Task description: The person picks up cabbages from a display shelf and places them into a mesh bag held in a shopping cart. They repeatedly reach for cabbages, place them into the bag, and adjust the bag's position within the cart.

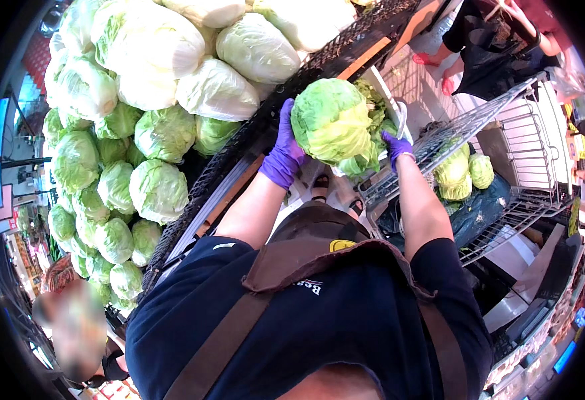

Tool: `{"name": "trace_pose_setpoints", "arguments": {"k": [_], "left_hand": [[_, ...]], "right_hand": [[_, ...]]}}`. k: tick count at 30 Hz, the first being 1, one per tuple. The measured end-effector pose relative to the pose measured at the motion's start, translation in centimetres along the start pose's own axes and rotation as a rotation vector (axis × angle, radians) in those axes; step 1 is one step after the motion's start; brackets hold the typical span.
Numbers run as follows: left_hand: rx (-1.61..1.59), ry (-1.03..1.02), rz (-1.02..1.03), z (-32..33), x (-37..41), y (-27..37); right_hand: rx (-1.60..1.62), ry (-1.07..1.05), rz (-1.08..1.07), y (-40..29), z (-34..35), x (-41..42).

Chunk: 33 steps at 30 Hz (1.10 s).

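Observation:
My left hand [291, 135], in a purple glove, holds a round green cabbage [330, 120] from its left side. My right hand [397, 146], also gloved in purple, is at the right of the cabbage, beside loose outer leaves [365, 159]. Its fingertips are partly hidden, so whether they grip a leaf is unclear. Just beyond my hands stands a white container [377, 82] with loose, wilted-looking leaves [372, 100] in it.
Round cabbages [158, 190] and napa cabbages [257, 47] are heaped at left behind a black mesh edge [212, 165]. At right, a wire cart [522, 135] carries cabbages [452, 170] and a dark plastic bag [487, 200]. A person [72, 330] is at lower left; another's legs [452, 65] are upper right.

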<state>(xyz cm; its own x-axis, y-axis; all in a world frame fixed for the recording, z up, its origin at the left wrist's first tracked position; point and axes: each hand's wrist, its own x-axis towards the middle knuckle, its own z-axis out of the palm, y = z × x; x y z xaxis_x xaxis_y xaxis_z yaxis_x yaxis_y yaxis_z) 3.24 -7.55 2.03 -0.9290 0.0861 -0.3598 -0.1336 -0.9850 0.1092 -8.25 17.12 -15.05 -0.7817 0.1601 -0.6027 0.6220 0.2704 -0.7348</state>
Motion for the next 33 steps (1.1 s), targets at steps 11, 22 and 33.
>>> {"name": "trace_pose_setpoints", "arguments": {"k": [11, 22, 33], "left_hand": [[0.268, 0.017, -0.252, -2.1, 0.9, -0.7], [0.364, -0.028, -0.558, -4.6, -0.3, -2.2], [0.440, -0.014, -0.647, -5.1, -1.5, -2.3]], "right_hand": [[-0.520, -0.521, -1.334, -15.5, -1.6, -19.5], [-0.360, -0.317, -1.211, -12.5, -2.3, -19.7], [-0.283, -0.164, -0.256, -4.5, -2.5, -3.7]]}}
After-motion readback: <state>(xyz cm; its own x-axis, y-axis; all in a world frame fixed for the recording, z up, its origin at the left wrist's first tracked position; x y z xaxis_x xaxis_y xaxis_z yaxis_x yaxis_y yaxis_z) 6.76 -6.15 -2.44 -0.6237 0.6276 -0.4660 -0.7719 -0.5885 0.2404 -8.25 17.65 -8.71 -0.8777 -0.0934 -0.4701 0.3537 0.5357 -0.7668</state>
